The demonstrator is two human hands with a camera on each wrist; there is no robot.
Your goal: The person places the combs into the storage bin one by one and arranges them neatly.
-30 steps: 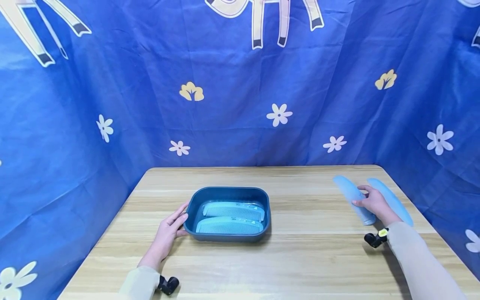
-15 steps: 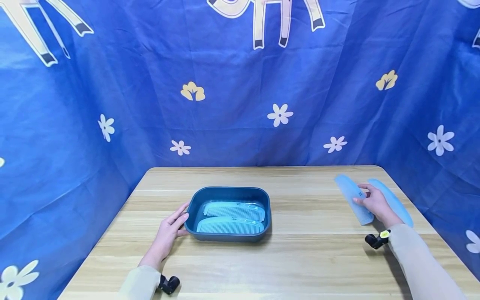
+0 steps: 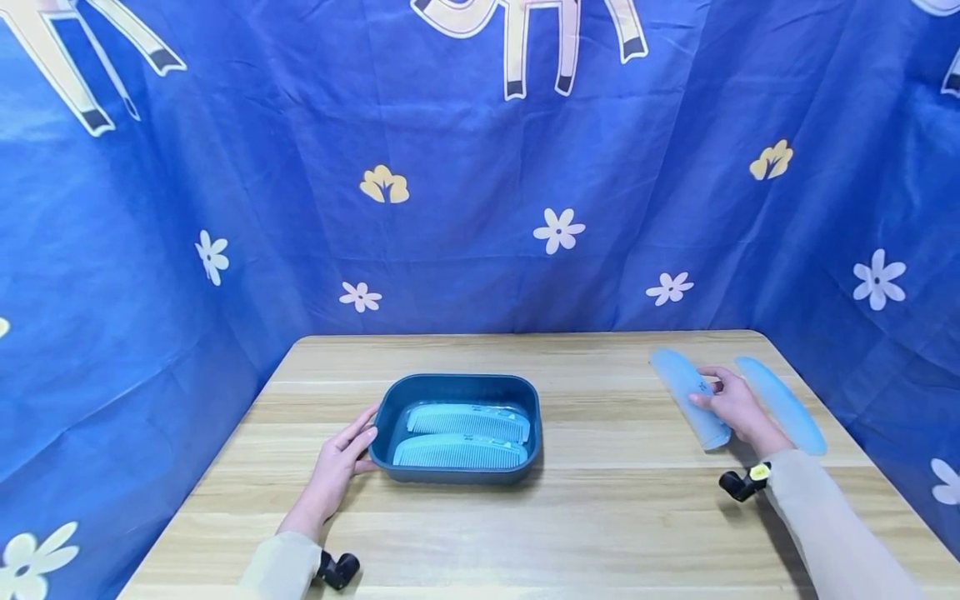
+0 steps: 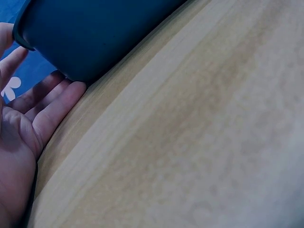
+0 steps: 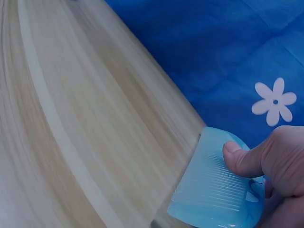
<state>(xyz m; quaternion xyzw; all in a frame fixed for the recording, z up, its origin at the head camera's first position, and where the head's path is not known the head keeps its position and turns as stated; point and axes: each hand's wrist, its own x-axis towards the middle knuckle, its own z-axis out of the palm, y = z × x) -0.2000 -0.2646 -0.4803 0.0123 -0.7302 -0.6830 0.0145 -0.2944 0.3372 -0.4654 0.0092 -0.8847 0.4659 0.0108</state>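
My right hand [image 3: 738, 408] pinches a light blue comb [image 3: 686, 396] at the table's right side. In the right wrist view the thumb [image 5: 244, 159] lies across the comb [image 5: 209, 183], which stands tilted on or just above the table; contact is unclear. To the right of this hand lies another light blue comb [image 3: 783, 408]. My left hand [image 3: 337, 462] rests against the left end of a dark blue box [image 3: 457, 476], its fingers fairly straight and touching the wall and rim. Two blue combs lie inside, a rear comb [image 3: 468, 421] and a front comb [image 3: 459, 451], side by side.
A light wooden table [image 3: 600, 525] carries everything. Behind it and at both sides hangs a blue patterned cloth [image 3: 465, 250]. Small black wrist cameras sit on the left sleeve [image 3: 281, 562] and the right sleeve [image 3: 825, 508].
The right hand has moved slightly left with its comb, away from the comb at the far right, and the comb's tilt has changed. Left hand and box have stayed in place.
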